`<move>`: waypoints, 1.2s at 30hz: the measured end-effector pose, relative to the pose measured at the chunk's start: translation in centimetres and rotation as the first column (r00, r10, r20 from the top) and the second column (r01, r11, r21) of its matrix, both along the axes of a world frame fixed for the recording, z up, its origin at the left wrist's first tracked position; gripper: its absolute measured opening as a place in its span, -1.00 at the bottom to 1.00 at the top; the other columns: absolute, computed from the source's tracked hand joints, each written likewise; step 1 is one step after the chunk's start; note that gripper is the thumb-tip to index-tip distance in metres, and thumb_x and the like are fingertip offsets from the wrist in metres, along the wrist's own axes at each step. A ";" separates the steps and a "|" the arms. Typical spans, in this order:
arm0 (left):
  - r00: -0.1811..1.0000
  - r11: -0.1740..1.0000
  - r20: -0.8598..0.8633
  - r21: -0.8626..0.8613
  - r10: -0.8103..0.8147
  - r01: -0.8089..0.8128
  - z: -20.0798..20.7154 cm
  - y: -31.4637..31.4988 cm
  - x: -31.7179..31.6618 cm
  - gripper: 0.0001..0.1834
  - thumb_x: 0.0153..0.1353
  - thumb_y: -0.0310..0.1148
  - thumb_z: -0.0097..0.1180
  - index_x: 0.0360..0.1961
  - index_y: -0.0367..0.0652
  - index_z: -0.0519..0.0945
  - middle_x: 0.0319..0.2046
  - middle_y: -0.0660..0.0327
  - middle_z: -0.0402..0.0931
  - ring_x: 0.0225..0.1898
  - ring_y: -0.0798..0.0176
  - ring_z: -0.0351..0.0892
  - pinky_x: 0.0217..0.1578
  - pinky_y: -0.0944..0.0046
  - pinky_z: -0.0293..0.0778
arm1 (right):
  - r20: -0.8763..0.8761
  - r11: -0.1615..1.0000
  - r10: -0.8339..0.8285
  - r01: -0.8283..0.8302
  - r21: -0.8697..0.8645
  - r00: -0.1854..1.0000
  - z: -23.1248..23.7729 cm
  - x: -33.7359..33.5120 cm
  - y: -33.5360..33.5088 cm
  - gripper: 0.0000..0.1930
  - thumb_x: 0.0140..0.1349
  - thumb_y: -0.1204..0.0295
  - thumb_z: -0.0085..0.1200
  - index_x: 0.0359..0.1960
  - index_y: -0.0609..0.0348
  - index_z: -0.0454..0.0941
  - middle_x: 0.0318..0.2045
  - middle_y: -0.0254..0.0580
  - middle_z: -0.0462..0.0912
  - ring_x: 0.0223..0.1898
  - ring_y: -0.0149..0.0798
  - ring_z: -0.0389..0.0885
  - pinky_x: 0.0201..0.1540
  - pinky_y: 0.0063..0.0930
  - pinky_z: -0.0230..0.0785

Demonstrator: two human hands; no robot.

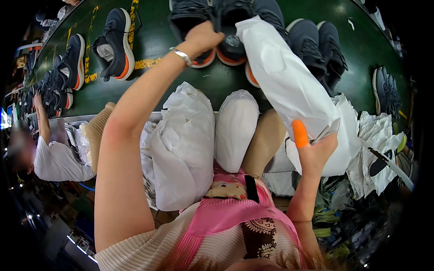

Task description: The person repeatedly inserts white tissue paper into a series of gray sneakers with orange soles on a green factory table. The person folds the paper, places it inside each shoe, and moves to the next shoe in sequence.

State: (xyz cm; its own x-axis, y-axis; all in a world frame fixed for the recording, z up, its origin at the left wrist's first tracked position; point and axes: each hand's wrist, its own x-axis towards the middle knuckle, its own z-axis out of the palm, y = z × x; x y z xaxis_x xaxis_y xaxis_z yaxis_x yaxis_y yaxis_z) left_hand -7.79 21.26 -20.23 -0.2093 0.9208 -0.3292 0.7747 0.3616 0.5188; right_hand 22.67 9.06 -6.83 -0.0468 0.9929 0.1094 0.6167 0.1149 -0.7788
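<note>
My left hand, with a silver bracelet at its wrist, reaches to the far side. Its fingers are curled at the heel of a dark sneaker with a white and orange sole. Another dark sneaker lies just left of it, partly behind the hand. In my right hand is the near end of a long white paper-wrapped bundle. An orange cover sits on that thumb. The bundle's narrow far end lies beside the gripped sneaker's opening; what is inside the paper is hidden.
More dark sneakers stand on the green table, including a pair at right and a sneaker at left. White paper bundles and crumpled paper lie along the near edge. Another person sits at far left.
</note>
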 end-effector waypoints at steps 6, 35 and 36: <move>0.996 0.986 0.019 0.146 -0.083 0.079 3.3 -4.0 0.5 -0.54 0.06 -0.16 0.19 -0.10 -0.26 0.51 -0.23 -0.02 0.55 -0.21 -0.01 0.57 -0.20 0.13 0.47 | 0.060 1.000 -0.001 0.002 -0.009 0.998 1.7 -1.1 0.4 -0.29 -0.18 0.33 0.43 0.02 0.36 0.35 -0.24 -0.05 0.62 -0.24 -0.21 0.64 -0.17 -0.44 0.44; 0.988 0.884 0.135 0.468 -0.079 0.007 3.2 -2.4 -10.4 -0.73 0.13 -0.29 0.12 -0.16 -0.10 0.66 -0.32 0.13 0.65 -0.34 0.22 0.61 -0.21 0.33 0.49 | 0.447 0.952 0.289 -0.303 -0.041 0.847 -6.4 -22.7 9.0 -0.26 -0.16 -0.07 0.25 -0.20 0.45 0.39 -0.44 0.13 0.61 -0.38 0.09 0.63 -0.27 -0.17 0.47; 0.986 0.885 0.131 0.465 -0.103 0.031 3.2 -2.2 -10.6 -0.74 0.14 -0.30 0.12 -0.16 -0.10 0.66 -0.32 0.13 0.65 -0.34 0.23 0.61 -0.21 0.34 0.49 | 0.458 0.951 0.264 -0.310 0.026 0.849 -8.2 -23.3 9.2 -0.26 -0.17 -0.08 0.25 -0.22 0.44 0.39 -0.44 0.12 0.61 -0.38 0.09 0.62 -0.27 -0.16 0.47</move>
